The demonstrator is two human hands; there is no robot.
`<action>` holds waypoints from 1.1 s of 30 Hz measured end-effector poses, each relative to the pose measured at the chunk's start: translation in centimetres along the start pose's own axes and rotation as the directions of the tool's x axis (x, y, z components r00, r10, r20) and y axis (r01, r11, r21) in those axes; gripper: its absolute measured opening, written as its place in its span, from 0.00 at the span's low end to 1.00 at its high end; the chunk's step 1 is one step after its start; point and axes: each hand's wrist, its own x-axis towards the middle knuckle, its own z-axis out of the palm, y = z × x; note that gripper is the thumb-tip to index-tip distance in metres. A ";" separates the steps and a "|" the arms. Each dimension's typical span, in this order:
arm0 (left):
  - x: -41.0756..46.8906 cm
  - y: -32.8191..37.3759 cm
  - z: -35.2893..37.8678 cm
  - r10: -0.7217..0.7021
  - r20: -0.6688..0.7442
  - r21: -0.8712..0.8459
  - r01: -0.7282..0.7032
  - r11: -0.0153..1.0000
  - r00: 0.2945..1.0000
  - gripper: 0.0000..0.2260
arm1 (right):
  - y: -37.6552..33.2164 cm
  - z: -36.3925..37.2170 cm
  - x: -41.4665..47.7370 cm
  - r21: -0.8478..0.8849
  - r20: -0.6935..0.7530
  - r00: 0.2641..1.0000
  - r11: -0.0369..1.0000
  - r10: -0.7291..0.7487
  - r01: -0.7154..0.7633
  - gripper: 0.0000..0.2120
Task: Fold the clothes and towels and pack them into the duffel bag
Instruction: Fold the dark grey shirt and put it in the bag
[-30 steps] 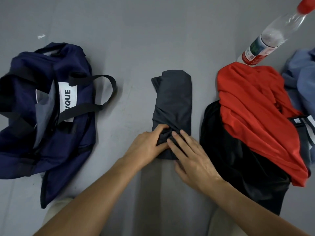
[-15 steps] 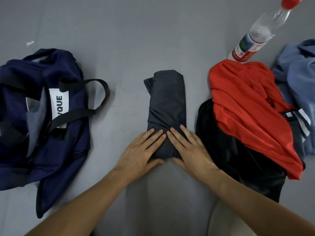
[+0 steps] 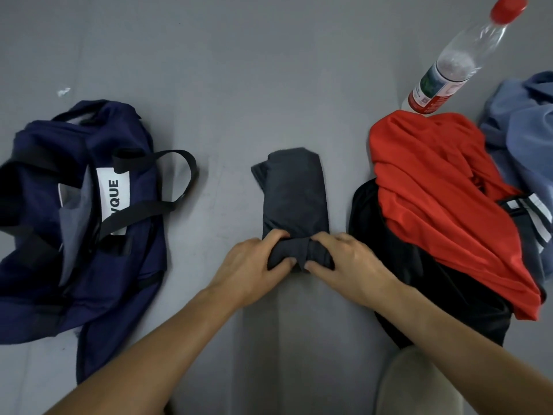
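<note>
A dark grey garment (image 3: 294,193), folded into a narrow strip, lies on the grey floor in the middle. My left hand (image 3: 251,266) and my right hand (image 3: 348,265) grip its near end side by side, fingers curled over a rolled-up edge and thumbs under it. The navy duffel bag (image 3: 74,223) lies open at the left, with black straps and a white label. A red garment (image 3: 443,205) is heaped at the right on top of a black one (image 3: 419,283).
A clear plastic bottle (image 3: 454,59) with a red cap stands behind the red garment. A blue-grey cloth (image 3: 526,121) lies at the far right beside a dark striped piece (image 3: 535,217). A small white scrap (image 3: 63,91) lies behind the bag.
Both hands lay flat on the garment's near end half a second ago. Now the fingers curl round that end, which has bunched into a roll.
</note>
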 end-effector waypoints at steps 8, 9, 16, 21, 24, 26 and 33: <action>-0.2 0.0 1.3 -0.303 -0.068 -0.043 0.300 0.953 0.951 0.24 | 0.8 3.0 -1.9 -0.328 -0.283 0.886 0.905 -0.367 0.270 0.26; -0.3 0.1 1.4 -0.283 -0.129 -0.008 0.284 0.959 0.950 0.24 | 1.4 3.6 -2.1 -0.372 -0.234 0.888 0.880 -0.396 0.294 0.30; -1.3 -1.1 3.7 0.297 -0.124 0.310 -0.248 0.918 0.947 0.32 | 3.5 4.6 -1.2 -0.407 -0.197 0.905 0.871 -0.376 0.274 0.39; -1.1 -1.7 2.9 0.274 -0.026 0.304 -0.253 0.918 0.961 0.34 | 2.7 4.5 -0.8 -0.353 -0.169 0.933 0.903 -0.319 0.245 0.37; -0.5 -0.2 1.0 0.135 -0.028 0.122 -0.131 0.984 0.990 0.26 | 1.0 3.1 -0.7 -0.027 -0.193 0.969 0.988 -0.153 0.151 0.30; -0.5 0.3 0.2 -0.024 0.037 -0.006 0.024 1.000 0.999 0.21 | 0.3 1.8 -0.8 0.153 -0.090 0.995 0.987 -0.030 0.043 0.25; -0.3 0.8 0.5 -0.355 0.006 -0.452 0.319 0.833 0.935 0.08 | 0.0 1.3 0.1 0.295 -0.074 0.980 0.942 0.186 -0.157 0.26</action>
